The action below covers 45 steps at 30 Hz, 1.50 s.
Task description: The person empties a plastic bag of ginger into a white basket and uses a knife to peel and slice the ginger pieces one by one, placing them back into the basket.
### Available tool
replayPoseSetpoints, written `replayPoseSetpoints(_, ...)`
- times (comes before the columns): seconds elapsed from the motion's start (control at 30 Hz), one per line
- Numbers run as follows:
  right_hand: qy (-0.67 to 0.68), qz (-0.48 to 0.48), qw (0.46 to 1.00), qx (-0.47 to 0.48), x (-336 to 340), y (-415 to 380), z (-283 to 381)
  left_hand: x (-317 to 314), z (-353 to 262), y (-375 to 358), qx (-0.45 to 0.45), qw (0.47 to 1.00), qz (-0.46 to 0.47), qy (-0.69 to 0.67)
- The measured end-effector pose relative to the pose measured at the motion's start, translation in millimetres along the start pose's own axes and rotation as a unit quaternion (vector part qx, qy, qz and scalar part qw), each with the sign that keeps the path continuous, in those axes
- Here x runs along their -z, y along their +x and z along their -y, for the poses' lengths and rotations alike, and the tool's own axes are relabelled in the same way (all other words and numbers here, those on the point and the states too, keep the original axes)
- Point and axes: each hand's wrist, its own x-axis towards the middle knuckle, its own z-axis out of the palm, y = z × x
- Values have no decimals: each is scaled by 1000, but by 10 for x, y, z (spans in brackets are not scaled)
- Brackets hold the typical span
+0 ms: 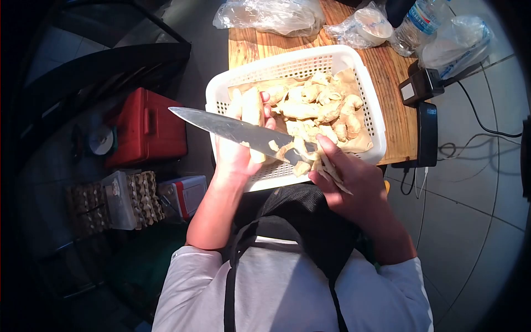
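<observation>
My right hand (351, 180) is closed on a large knife (227, 128), whose blade points to the upper left. Thin peelings (326, 166) cling to the blade near the handle and to my fingers. Behind the blade, my left hand (235, 157) holds a pale piece of ginger (252, 106) upright, its fingers wrapped round it. Both hands are over the near left part of a white perforated basket (378, 124). Inside it, several knobbly ginger pieces (318, 105) lie on brown paper (362, 143). The knife's handle is hidden by my right hand.
The basket sits on a wooden table (401, 94). Plastic bags (268, 16), a cup (373, 26) and a water bottle (417, 25) stand at its far side. Black power adapters (421, 86) with cables are at the right edge. A red box (149, 130) and egg trays (145, 196) are at left.
</observation>
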Motion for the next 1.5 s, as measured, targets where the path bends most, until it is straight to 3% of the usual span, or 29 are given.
replayPoseSetpoints(0.1, -20, -11, 1000, -2, 22, -16, 24, -17, -37, -23, 27, 999, 38, 5)
replayPoseSetpoints(0.2, -23, -30, 999, 7, 8, -13, 39, -193, 25, -69, -6, 999, -19, 30)
replayPoseSetpoints(0.3, -32, -7, 999, -10, 49, 42, 87, -151, 95, -104, -53, 993, -8, 102)
replayPoseSetpoints(0.33, -38, 9, 999, -22, 67, 66, 100, -180, 118, -159, -9, 995, 5, 94)
replayPoseSetpoints(0.4, -54, -45, 998, 2, 14, 149, 39, -213, 204, -286, 36, 995, 53, 79)
replayPoseSetpoints(0.43, -62, -71, 995, 14, 0, 210, 9, -196, 182, -276, 65, 985, 76, 143)
replayPoseSetpoints(0.47, -56, -112, 992, 15, 8, 282, 20, -219, 198, -314, 85, 986, 58, 131)
replayPoseSetpoints(0.57, 21, -79, 992, -94, 182, 468, 47, -375, 173, -406, 108, 985, 50, 128)
replayPoseSetpoints(0.67, 13, -82, 996, 20, 163, 434, -75, -311, 44, -308, 119, 990, 36, 59)
replayPoseSetpoints(0.7, 38, -91, 995, 14, 103, 393, -93, -228, 30, -258, 122, 992, 20, 26)
replayPoseSetpoints(0.73, 64, -101, 993, 8, 43, 353, -111, -128, 36, -210, 100, 995, 9, 13)
replayPoseSetpoints(0.87, 57, 35, 997, -33, 144, 202, 73, -31, -49, -88, 46, 998, 22, -41)
replayPoseSetpoints(1.07, 40, 12, 999, 7, 59, 76, 62, -67, -54, -15, 21, 1000, 9, -6)
replayPoseSetpoints(1.17, 33, 5, 999, 1, 48, 101, 45, -306, 10, -117, -14, 998, -52, 24)
replayPoseSetpoints(1.2, 31, 2, 1000, -1, 41, 119, 38, -228, -45, -144, 38, 998, 44, 34)
replayPoseSetpoints(1.3, 7, -57, 998, 36, 17, 210, 29, -251, 62, -226, 63, 997, 26, 24)
replayPoseSetpoints(1.33, -10, -90, 994, 61, 21, 269, 5, -116, 114, -247, 102, 991, 21, 87)
replayPoseSetpoints(1.37, -28, -122, 988, 86, 25, 347, -25, -73, 140, -279, 123, 984, 115, 60)
replayPoseSetpoints(1.43, -10, -145, 987, 75, 31, 418, -64, -354, 68, -369, 183, 981, 62, 9)
replayPoseSetpoints(1.5, 59, -121, 991, 7, 59, 457, -111, -329, 14, -326, 162, 985, 47, 37)
